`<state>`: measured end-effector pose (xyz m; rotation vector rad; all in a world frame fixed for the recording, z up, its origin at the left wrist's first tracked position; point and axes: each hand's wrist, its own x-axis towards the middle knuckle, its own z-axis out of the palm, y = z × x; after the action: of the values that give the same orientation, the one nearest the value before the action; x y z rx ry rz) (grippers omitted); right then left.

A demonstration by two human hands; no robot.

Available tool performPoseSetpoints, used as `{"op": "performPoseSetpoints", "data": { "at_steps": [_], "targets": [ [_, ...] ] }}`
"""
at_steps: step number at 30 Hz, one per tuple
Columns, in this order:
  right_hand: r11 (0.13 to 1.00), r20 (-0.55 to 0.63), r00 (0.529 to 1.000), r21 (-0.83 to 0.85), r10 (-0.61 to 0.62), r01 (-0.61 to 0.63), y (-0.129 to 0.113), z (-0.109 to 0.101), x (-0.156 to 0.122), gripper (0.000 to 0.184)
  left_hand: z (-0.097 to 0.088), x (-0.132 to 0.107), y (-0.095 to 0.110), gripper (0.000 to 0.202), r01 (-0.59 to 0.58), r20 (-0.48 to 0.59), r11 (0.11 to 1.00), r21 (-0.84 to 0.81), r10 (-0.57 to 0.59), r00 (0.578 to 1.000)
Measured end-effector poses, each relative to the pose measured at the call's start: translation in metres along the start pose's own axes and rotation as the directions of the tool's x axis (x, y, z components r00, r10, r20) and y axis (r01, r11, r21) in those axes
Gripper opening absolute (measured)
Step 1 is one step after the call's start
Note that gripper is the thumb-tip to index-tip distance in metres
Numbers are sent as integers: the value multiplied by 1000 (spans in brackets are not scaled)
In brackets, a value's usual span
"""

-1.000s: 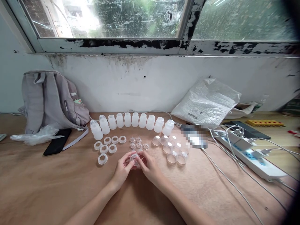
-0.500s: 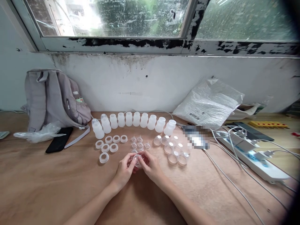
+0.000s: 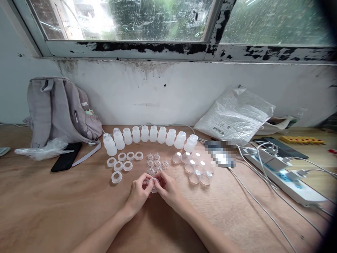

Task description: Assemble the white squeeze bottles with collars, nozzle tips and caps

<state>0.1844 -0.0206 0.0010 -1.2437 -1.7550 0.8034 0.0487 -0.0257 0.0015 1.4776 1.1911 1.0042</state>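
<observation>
My left hand (image 3: 140,189) and my right hand (image 3: 166,186) meet in front of the clear nipples, both closed on a translucent bottle collar (image 3: 154,189). Thumbs press at its upper side while the fingers curl around its edges. Whether a nipple sits inside it cannot be made out. Just beyond my fingertips, several clear silicone nipples (image 3: 157,163) lie in a small cluster. Loose translucent collars (image 3: 117,177) are grouped to the left, and clear dome caps (image 3: 194,177) to the right. Behind stands an arc of frosted baby bottles (image 3: 144,134); the two leftmost have domed tops.
A grey backpack (image 3: 52,109), plastic bag (image 3: 46,151) and black phone (image 3: 66,158) occupy the left. On the right are a blurred-out device (image 3: 221,154), a white power strip (image 3: 286,181) with trailing cables, and a silvery packing bag (image 3: 234,116) against the wall.
Both hands have drawn back slightly toward me with the collar, which is turned a little. More of the nearest nipples shows beyond the fingers.
</observation>
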Motion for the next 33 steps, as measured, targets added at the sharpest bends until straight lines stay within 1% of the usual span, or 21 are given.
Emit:
{"op": "performPoseSetpoints", "data": {
  "at_steps": [6,11,14,17,21,25,29,33],
  "targets": [
    [999,-16,1000,44,11,-10,0,1,-1,8,-1,0,-1,18,-2,-2,1000,17,2,1000],
    [995,-14,997,62,76,-75,-1,-1,0,9,0,0,-2,16,-40,-10,994,100,41,999],
    [987,-7,992,98,126,-125,0,0,0,7,1,-2,-3,14,-54,-3,987,152,55,998],
    [979,11,989,139,150,-150,1,3,-1,6,0,-3,-3,11,-64,3,978,197,64,998],
    [974,21,988,164,153,-154,1,5,-2,5,-1,-2,-3,8,-72,-2,962,264,75,997],
    [977,15,990,161,140,-141,2,6,-3,5,0,-1,-6,6,-77,-3,957,279,81,997],
    [975,-1,991,177,136,-134,1,5,-3,6,0,-2,-5,10,-86,-10,956,281,92,996],
    [973,-14,993,202,119,-113,0,3,-2,3,0,-4,1,14,-104,6,958,269,106,994]
  ]
}}
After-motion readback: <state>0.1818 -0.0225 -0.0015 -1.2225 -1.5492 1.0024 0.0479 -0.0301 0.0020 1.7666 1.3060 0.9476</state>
